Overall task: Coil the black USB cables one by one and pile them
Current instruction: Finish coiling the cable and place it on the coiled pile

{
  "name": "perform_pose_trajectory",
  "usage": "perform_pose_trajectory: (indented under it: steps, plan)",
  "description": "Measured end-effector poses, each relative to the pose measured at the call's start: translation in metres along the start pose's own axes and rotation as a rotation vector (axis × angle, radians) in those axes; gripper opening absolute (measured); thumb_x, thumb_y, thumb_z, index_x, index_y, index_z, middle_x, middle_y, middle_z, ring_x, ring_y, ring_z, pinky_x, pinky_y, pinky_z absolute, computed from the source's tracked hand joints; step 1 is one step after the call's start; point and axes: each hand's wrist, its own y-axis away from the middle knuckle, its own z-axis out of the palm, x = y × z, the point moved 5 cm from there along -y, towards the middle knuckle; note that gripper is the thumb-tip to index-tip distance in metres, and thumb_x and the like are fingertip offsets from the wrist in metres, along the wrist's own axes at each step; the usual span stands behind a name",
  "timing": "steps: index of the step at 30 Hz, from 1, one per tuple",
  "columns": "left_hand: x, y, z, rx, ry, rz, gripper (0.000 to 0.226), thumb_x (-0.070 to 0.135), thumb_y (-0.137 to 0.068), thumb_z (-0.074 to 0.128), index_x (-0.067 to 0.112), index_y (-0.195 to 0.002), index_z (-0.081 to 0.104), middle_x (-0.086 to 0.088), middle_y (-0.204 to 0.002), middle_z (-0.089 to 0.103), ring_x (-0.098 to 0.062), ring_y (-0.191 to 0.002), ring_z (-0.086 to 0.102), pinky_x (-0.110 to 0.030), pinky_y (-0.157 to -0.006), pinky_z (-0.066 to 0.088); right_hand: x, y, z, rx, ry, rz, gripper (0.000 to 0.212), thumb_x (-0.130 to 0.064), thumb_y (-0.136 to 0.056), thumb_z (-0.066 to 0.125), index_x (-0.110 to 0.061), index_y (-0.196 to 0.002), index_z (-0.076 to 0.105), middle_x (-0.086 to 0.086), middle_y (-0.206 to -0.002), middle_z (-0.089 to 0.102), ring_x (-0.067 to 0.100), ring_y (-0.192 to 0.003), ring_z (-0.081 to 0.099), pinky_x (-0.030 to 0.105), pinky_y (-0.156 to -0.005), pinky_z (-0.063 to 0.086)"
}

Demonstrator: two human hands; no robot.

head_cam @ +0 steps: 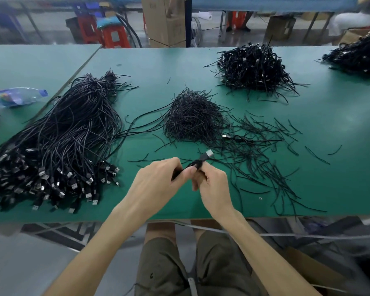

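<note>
As they hover near the table's (147,67) six o'clock edge, the left hand (158,178) and right hand (214,184) both grip one coiled cable (198,162). At nine o'clock lie loose cables (62,135), at one o'clock the pile (252,67).

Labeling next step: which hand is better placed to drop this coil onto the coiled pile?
Right, probably. The left hand and right hand both grip the cable, but the coiled pile lies on the right side; the left would reach across.

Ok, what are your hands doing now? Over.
Left hand, right hand both grip one bundled cable. Plug pokes up. Coiled pile ahead, right. Nothing blocking.
</note>
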Motion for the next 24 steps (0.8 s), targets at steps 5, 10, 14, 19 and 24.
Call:
perform_pose_trajectory:
  steps: [5, 10, 14, 19, 24]
  plan:
    - [-0.003, 0.001, 0.006, 0.01, 0.147, -0.203, 0.056, 0.066, -0.095, 0.038, 0.021, -0.066, 0.054, 0.002, -0.056, 0.059, -0.018, -0.054, 0.056, -0.034, -0.05, 0.039, 0.002, 0.001, 0.008, 0.015, -0.113, 0.061, 0.034, 0.0, -0.098, 0.056, -0.024, -0.074, 0.059, 0.002, -0.056, 0.058, 0.009, -0.05, 0.049, 0.02, -0.055, 0.041]
    - [-0.021, -0.002, 0.025, -0.217, 0.337, -0.412, 0.06, 0.05, -0.101, 0.039, 0.015, -0.059, 0.063, 0.001, -0.047, 0.065, -0.015, -0.037, 0.059, -0.024, -0.05, 0.045, -0.002, 0.004, 0.012, -0.049, 0.231, -0.135, 0.021, 0.002, -0.091, 0.061, -0.013, -0.077, 0.06, -0.016, -0.071, 0.06, 0.009, -0.061, 0.051, 0.028, -0.06, 0.044]
    - [-0.036, -0.003, 0.038, -0.399, 0.406, -0.471, 0.058, 0.047, -0.102, 0.042, 0.01, -0.061, 0.059, -0.003, -0.046, 0.062, -0.021, -0.035, 0.057, -0.02, -0.036, 0.039, -0.013, 0.004, 0.014, -0.064, 0.663, -0.529, 0.019, -0.006, -0.093, 0.068, -0.011, -0.076, 0.061, -0.003, -0.068, 0.061, 0.012, -0.06, 0.044, 0.027, -0.06, 0.037]
    - [-0.035, -0.007, 0.044, -0.398, 0.525, -0.445, 0.058, 0.052, -0.102, 0.043, 0.011, -0.062, 0.054, 0.001, -0.046, 0.053, -0.019, -0.03, 0.045, -0.02, -0.034, 0.034, -0.014, 0.003, 0.007, -0.07, 0.611, -0.419, 0.022, -0.019, -0.094, 0.069, -0.007, -0.077, 0.06, 0.0, -0.07, 0.062, 0.019, -0.056, 0.052, 0.031, -0.057, 0.047]
    - [-0.035, -0.016, 0.045, -0.353, 0.449, -0.302, 0.046, 0.046, -0.104, 0.045, 0.012, -0.076, 0.061, 0.001, -0.061, 0.049, -0.013, -0.043, 0.039, -0.028, -0.047, 0.035, -0.005, 0.002, -0.001, -0.131, 0.492, -0.139, 0.03, -0.036, -0.096, 0.062, -0.007, -0.103, 0.056, -0.003, -0.091, 0.053, 0.022, -0.071, 0.057, 0.04, -0.062, 0.051]
